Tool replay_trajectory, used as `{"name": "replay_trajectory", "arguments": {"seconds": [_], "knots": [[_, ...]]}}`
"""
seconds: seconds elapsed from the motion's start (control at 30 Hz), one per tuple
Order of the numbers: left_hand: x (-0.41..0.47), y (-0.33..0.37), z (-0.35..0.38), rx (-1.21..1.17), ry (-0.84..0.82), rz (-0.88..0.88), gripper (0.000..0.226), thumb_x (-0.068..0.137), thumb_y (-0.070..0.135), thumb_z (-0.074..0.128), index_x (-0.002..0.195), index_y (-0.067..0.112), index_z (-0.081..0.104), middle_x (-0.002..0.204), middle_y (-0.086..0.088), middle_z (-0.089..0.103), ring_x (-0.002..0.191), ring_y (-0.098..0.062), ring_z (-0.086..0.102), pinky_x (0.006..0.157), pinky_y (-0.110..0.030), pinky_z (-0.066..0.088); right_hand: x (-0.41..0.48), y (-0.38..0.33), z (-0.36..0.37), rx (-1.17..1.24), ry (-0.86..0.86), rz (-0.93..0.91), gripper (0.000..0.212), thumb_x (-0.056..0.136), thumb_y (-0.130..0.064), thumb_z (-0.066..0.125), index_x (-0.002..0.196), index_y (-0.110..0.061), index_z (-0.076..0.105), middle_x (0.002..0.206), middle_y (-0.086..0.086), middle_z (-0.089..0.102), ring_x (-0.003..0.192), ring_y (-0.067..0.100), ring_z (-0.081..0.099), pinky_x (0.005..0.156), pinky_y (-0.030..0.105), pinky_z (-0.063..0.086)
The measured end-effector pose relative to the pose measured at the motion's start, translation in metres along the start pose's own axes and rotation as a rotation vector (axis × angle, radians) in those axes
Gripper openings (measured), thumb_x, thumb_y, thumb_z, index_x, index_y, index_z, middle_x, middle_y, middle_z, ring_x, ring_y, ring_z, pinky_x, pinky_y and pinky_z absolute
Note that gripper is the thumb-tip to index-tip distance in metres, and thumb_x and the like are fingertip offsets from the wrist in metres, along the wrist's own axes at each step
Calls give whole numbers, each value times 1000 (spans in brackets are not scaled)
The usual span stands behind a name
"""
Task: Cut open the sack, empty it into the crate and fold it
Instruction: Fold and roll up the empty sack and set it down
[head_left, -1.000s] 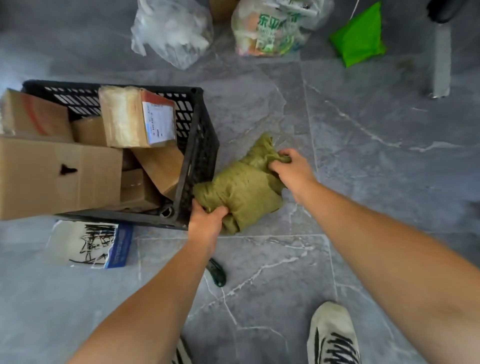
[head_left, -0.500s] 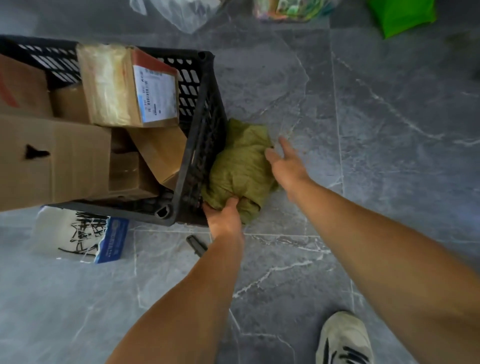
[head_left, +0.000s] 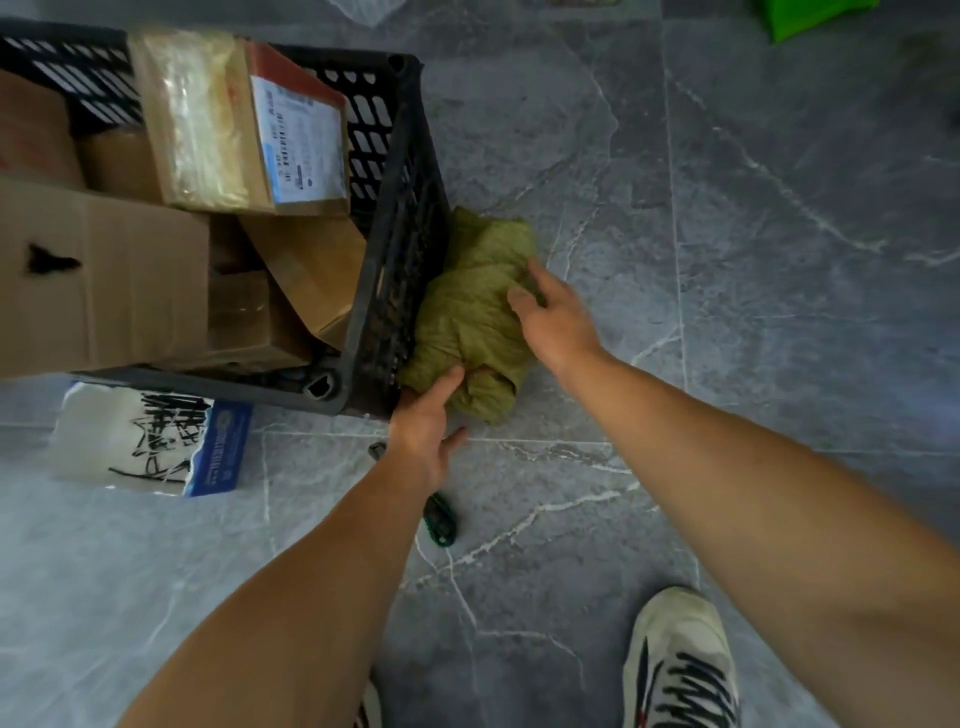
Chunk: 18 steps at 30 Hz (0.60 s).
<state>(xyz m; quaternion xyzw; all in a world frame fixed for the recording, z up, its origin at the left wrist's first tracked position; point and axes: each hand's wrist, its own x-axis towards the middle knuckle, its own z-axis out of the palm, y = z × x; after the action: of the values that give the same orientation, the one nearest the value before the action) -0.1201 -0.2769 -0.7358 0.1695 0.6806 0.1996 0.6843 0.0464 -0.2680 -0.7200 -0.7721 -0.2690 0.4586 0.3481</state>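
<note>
A: Item one, sack (head_left: 470, 312)?
B: Olive, bundled, on the grey floor (head_left: 779, 312) against the crate (head_left: 400, 249) wall. Left hand (head_left: 423, 426) at its near end, fingers loosely spread, thumb touching cloth. Right hand (head_left: 556, 317) resting flat on its far side, fingers spread.
A: Crate contents?
B: Cardboard boxes; top parcel (head_left: 239, 124) carries a white shipping label, print unreadable.
A: Elsewhere?
B: White-and-blue packet (head_left: 150, 441), black scrawl, illegible. Dark tool (head_left: 440, 519) under left wrist.
</note>
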Motion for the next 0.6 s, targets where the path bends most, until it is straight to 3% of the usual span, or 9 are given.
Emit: {"name": "replay_trajectory", "arguments": {"seconds": [0.07,0.13,0.23,0.33,0.43,0.5,0.6], "knots": [[-6,-1,-3,48,24,39,62,82,40,76,138,24,52,131,3,60,120,-21,56,83,-39,54,-12,-4,0,-62,60,-66,53,102,-42,47,154,-31,37,160,5,33,145,23,35,120,29,26],[-11,-3,-7,116,81,54,44,87,42,71,125,25,54,115,5,61,107,-17,59,85,-38,57,-29,-6,3,-149,156,-142,45,102,-32,48,146,-25,49,147,10,45,134,27,46,108,24,31],[-18,-6,-15,251,132,76,23,94,43,61,106,24,55,92,4,61,84,-15,60,86,-40,58,-55,-8,12,-248,194,-277,30,96,-19,52,123,-16,66,122,11,60,114,30,57,95,32,45],[-30,-13,-30,301,125,134,15,97,35,56,93,22,63,79,-2,61,70,-20,57,69,-35,47,-82,-12,23,-247,-29,-410,22,94,-13,56,109,-12,72,101,5,72,90,19,65,82,31,51],[-38,-18,-48,383,189,172,20,95,33,52,101,20,66,80,-4,66,75,-23,62,73,-34,47,-97,-11,39,-268,-329,-292,22,97,-16,55,110,-15,72,73,-11,62,63,0,53,60,17,40],[-38,-22,-61,450,223,148,27,95,33,49,110,18,65,100,-11,71,96,-30,66,90,-40,53,-102,-5,53,-349,-474,-161,25,99,-21,52,116,-17,71,78,-8,64,70,8,58,63,22,40],[-37,-27,-75,443,256,70,31,95,36,49,115,17,63,117,-14,67,110,-34,63,102,-50,49,-107,8,72,-523,-550,-82,32,101,-25,50,126,-14,66,125,9,68,115,26,62,85,26,43]]}}
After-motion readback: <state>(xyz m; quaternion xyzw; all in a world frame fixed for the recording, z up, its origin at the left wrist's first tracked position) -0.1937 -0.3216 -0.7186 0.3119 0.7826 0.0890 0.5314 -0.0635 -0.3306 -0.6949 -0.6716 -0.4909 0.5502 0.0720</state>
